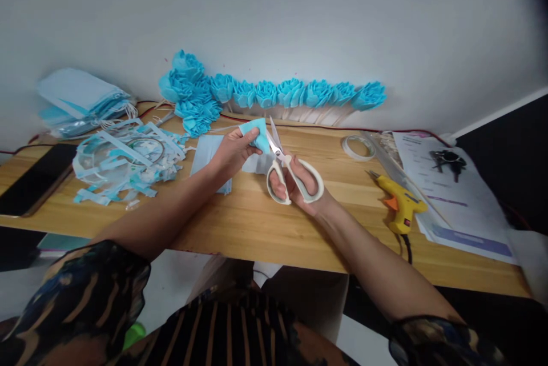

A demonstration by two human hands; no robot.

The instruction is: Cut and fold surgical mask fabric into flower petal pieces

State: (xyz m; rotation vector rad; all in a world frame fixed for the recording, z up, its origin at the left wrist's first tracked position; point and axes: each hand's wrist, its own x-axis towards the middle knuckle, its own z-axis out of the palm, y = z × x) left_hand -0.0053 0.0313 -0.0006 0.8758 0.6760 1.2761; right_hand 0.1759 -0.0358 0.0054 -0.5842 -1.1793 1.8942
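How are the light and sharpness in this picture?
Head view: the wall is paler behind the flowers than higher up; head view: the scissors look fairly crisp, but print on the paper blurs; head view: the top right corner falls dark.

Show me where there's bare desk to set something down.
Bare wood: between the scissors and yellow glue gun, nearer than the tape roll; also the front strip between left forearm and right forearm. Crowded: left, with phone, scraps and mask stack; back, blue flowers; right, papers and keys.
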